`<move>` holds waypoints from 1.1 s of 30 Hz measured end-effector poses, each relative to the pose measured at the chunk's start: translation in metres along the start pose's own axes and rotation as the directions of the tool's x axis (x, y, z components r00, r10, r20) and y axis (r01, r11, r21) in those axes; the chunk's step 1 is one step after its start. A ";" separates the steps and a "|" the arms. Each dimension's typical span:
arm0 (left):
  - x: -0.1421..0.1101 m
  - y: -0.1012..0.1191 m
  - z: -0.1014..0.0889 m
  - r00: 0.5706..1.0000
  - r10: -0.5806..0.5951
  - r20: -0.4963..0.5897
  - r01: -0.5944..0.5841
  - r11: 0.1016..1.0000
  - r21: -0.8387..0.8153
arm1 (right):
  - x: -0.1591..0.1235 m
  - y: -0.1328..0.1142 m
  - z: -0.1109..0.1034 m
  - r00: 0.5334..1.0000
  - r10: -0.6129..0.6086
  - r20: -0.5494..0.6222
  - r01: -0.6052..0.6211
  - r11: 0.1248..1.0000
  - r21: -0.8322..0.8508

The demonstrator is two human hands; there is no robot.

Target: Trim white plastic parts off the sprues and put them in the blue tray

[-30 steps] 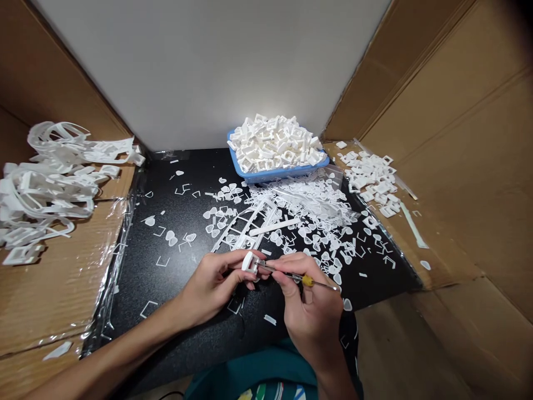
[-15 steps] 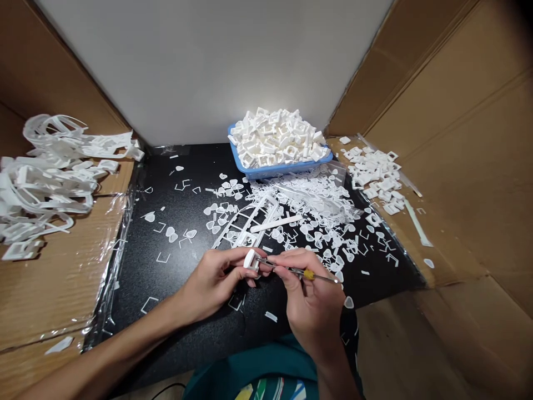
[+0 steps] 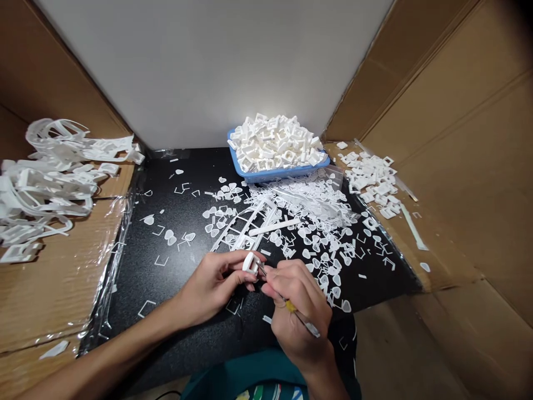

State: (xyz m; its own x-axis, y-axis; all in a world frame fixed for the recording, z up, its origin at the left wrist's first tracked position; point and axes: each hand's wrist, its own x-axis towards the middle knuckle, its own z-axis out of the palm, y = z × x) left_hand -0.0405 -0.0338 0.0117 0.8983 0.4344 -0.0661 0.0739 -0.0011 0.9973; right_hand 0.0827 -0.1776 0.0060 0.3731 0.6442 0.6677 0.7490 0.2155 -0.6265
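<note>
My left hand (image 3: 212, 286) pinches a small white plastic piece (image 3: 250, 262) between thumb and fingers, just above the black mat (image 3: 137, 266). My right hand (image 3: 297, 308) is closed round a thin metal tool with a yellow band (image 3: 296, 312); its tip touches the white piece and its handle points back toward my body. Right behind the hands lies a white plastic frame strip (image 3: 245, 228) with some pieces still attached.
A blue tray (image 3: 275, 173) heaped with white square pieces stands at the back. Loose trimmings (image 3: 325, 222) cover the mat's right half. More square pieces (image 3: 372, 178) lie on the right cardboard. Empty white frames (image 3: 45, 183) pile on the left cardboard. Cardboard walls enclose both sides.
My right hand has turned the tool, so its handle swung from pointing right to pointing down toward me. The left hand and white piece stay in place.
</note>
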 end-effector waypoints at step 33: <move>0.001 -0.008 0.000 0.999 0.032 0.001 -0.032 0.999 -0.020 | -0.003 0.010 -0.002 0.961 0.276 -0.029 -0.253 0.912 0.322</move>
State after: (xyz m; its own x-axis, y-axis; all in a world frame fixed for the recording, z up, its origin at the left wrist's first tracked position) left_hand -0.0408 -0.0332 0.0040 0.9007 0.4330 -0.0342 0.0366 0.0030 0.9993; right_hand 0.0904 -0.1792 -0.0016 0.5811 0.6574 0.4798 0.4126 0.2702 -0.8699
